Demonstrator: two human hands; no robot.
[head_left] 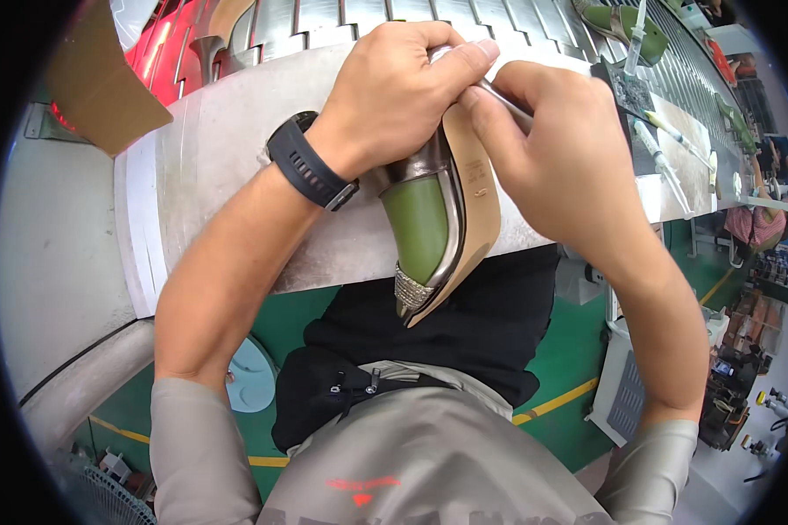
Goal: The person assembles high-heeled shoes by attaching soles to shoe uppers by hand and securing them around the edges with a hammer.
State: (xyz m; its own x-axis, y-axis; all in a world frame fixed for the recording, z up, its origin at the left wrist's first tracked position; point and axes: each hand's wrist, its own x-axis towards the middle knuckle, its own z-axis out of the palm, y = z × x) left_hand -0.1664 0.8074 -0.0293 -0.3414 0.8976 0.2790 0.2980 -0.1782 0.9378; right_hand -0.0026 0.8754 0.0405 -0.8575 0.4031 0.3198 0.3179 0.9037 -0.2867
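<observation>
A pointed high-heeled shoe (451,184) in pewter-coloured metallic material is held over the near edge of the work table, toe down toward me. A green shoe last (418,223) fills it, and a glittering stone-set band (411,287) crosses near the toe. The tan sole (481,194) faces right. My left hand (403,96) is closed around the heel end, its thumb across the top. My right hand (556,131) grips the slim metallic heel (510,103) between thumb and curled fingers. Both hands hide most of the back part.
Beyond the table (223,166) runs a conveyor of metal slats (293,39). Another shoe on a green last (622,22) lies there at far right. Syringes (664,166) lie at right, beside a dark box (623,101). A cardboard flap (105,83) juts in at left.
</observation>
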